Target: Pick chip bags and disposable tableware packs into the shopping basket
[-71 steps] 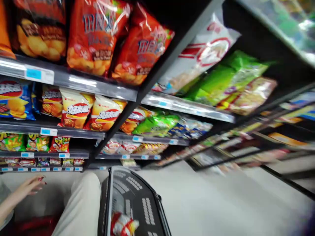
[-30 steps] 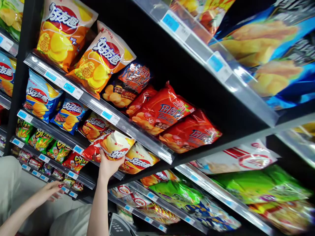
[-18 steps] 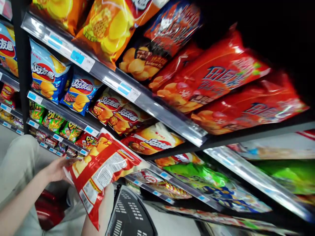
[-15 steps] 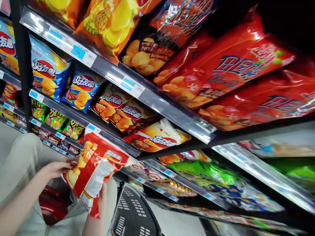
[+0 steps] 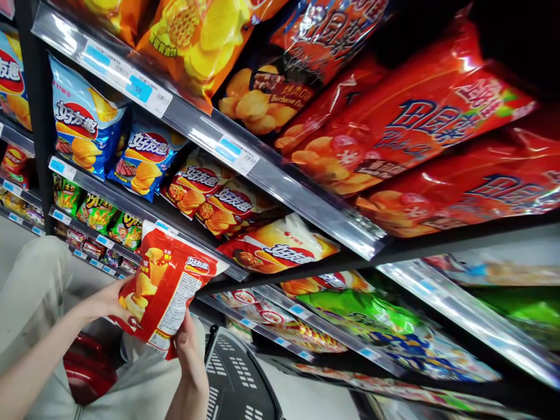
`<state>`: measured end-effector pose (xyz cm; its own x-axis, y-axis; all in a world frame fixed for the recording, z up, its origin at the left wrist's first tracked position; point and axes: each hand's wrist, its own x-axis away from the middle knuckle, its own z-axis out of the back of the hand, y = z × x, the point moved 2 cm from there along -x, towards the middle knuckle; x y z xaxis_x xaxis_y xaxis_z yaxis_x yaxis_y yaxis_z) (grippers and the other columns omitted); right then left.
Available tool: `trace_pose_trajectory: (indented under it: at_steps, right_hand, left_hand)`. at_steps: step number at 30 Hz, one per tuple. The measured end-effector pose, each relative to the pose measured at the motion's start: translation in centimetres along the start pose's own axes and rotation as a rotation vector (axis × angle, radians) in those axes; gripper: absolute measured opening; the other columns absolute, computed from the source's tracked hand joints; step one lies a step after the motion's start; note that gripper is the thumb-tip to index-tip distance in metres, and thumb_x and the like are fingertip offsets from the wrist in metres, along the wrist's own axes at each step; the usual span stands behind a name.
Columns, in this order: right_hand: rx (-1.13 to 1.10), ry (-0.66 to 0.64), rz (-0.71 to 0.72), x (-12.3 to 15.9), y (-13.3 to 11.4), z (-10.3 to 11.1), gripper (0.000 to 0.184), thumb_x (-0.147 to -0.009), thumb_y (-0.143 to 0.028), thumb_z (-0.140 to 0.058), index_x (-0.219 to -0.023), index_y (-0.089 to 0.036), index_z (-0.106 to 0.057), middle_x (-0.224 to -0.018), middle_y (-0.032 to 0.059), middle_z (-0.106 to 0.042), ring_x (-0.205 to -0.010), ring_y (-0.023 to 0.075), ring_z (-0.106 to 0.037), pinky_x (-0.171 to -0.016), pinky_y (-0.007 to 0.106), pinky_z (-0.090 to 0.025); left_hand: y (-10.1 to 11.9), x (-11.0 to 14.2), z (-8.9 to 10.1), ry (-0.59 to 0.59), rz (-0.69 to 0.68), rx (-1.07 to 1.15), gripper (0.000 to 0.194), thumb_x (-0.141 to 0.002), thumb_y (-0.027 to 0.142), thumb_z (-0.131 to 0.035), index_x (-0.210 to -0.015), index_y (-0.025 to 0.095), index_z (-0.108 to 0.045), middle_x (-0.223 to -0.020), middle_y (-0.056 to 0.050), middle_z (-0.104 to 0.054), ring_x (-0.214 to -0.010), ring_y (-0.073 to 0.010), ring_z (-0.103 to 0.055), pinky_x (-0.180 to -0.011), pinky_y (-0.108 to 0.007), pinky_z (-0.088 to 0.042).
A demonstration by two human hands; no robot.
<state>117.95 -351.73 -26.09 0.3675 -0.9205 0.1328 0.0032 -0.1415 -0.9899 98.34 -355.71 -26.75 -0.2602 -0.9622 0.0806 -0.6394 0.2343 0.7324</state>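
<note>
Between my two hands is a red and white bag of potato chips (image 5: 164,286), tilted, its printed text panel facing up toward me. My left hand (image 5: 109,303) grips the bag's left edge, its fingers partly hidden behind the bag. My right hand (image 5: 188,344) holds the lower right corner, thumb along the side and the other fingers mostly hidden underneath. The bag is held above my lap, in front of the lower shelves.
A black basket (image 5: 240,373) with slotted sides stands at my right knee. Shelves with a clear front rail (image 5: 184,125) hold blue chip bags (image 5: 85,122), large red chip bags (image 5: 415,122) and green packs (image 5: 363,309). Something red and shiny (image 5: 90,367) lies beneath my arms.
The bag has turned and moved slightly left, and its text panel is now sharp. My right hand has come up onto its corner. My left hand has shifted further onto its edge.
</note>
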Motion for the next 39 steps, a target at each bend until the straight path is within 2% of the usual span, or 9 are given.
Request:
trace_pose_trajectory:
  at_steps: [3,8,12,18,22,25,28,32,39]
  right_hand:
    - [-0.015,-0.078,0.062,0.4,-1.1,-0.3,0.095,-0.055,-0.061,-0.076,-0.135,-0.022,-0.044,-0.134,0.0102,-0.053,-0.126,0.0316,-0.045,-0.101,0.040,-0.040]
    - [0.011,-0.025,0.061,0.6,-1.9,-1.0,0.083,-0.047,-0.055,-0.082,-0.119,-0.021,-0.057,-0.123,0.0098,-0.062,-0.119,0.0311,-0.052,-0.098,0.037,-0.043]
    - [-0.047,0.088,-0.020,0.2,-1.3,-1.4,0.063,-0.056,-0.052,-0.077,-0.107,-0.019,-0.061,-0.107,0.0109,-0.069,-0.102,0.0301,-0.063,-0.087,0.038,-0.051]
    - [-0.291,0.153,-0.190,-0.5,-0.3,-2.0,0.053,-0.060,-0.049,-0.077,-0.102,-0.020,-0.060,-0.104,0.0093,-0.071,-0.090,0.0298,-0.068,-0.078,0.041,-0.054]
    - [-0.350,0.153,-0.282,-0.9,-0.5,-2.6,0.049,-0.058,-0.048,-0.079,-0.093,-0.018,-0.062,-0.093,0.0079,-0.073,-0.083,0.0309,-0.069,-0.073,0.041,-0.056]
    - [-0.360,0.163,-0.346,-1.1,-0.6,-2.9,0.051,-0.054,-0.050,-0.080,-0.091,-0.018,-0.063,-0.085,0.0077,-0.074,-0.079,0.0320,-0.070,-0.070,0.042,-0.056]
    - [-0.348,0.149,-0.386,-1.2,-0.4,-2.9,0.051,-0.057,-0.051,-0.078,-0.092,-0.017,-0.064,-0.084,0.0084,-0.074,-0.074,0.0309,-0.070,-0.067,0.042,-0.057]
    - [-0.328,0.118,-0.403,-1.3,0.1,-2.7,0.049,-0.065,-0.052,-0.073,-0.096,-0.016,-0.065,-0.090,0.0096,-0.074,-0.075,0.0299,-0.071,-0.067,0.041,-0.058]
    - [-0.351,0.088,-0.436,-1.4,0.4,-2.6,0.048,-0.068,-0.052,-0.071,-0.098,-0.015,-0.065,-0.089,0.0110,-0.074,-0.082,0.0318,-0.070,-0.069,0.043,-0.058]
  left_hand:
    - [0.6,0.2,0.0,0.051,-0.036,-0.041,0.094,-0.043,0.018,-0.089,-0.127,0.019,-0.047,-0.120,-0.014,-0.064,-0.109,-0.0310,-0.060,-0.095,-0.043,-0.046]
    - [1.0,0.3,0.1,0.081,-0.074,-0.157,0.085,-0.043,0.021,-0.089,-0.120,0.018,-0.053,-0.117,-0.012,-0.066,-0.109,-0.0308,-0.060,-0.096,-0.041,-0.045]
    - [1.5,0.6,-0.3,0.126,-0.032,-0.242,0.078,-0.048,0.022,-0.087,-0.119,0.018,-0.055,-0.118,-0.011,-0.066,-0.113,-0.0312,-0.058,-0.096,-0.040,-0.046]
    - [2.7,1.0,-1.2,0.171,0.083,-0.296,0.062,-0.068,0.039,-0.075,-0.122,0.015,-0.055,-0.114,-0.010,-0.069,-0.104,-0.0301,-0.064,-0.088,-0.038,-0.051]
    - [2.6,0.8,-0.9,0.282,0.128,-0.327,0.057,-0.067,0.046,-0.073,-0.111,0.012,-0.063,-0.104,-0.010,-0.073,-0.098,-0.0323,-0.066,-0.082,-0.037,-0.053]
    - [2.3,0.6,-0.7,0.341,0.189,-0.312,0.052,-0.065,0.045,-0.074,-0.104,0.011,-0.066,-0.091,-0.009,-0.075,-0.088,-0.0314,-0.069,-0.075,-0.036,-0.054]
    - [2.0,0.6,-0.3,0.385,0.227,-0.256,0.050,-0.062,0.043,-0.076,-0.099,0.011,-0.068,-0.080,-0.007,-0.076,-0.081,-0.0298,-0.070,-0.070,-0.034,-0.054]
    - [1.4,0.4,0.4,0.396,0.243,-0.195,0.050,-0.061,0.041,-0.077,-0.099,0.009,-0.068,-0.083,-0.009,-0.076,-0.076,-0.0275,-0.071,-0.067,-0.033,-0.054]
    - [0.8,0.2,0.6,0.392,0.253,-0.080,0.051,-0.060,0.040,-0.079,-0.099,0.010,-0.068,-0.080,-0.009,-0.076,-0.073,-0.0259,-0.071,-0.070,-0.034,-0.054]
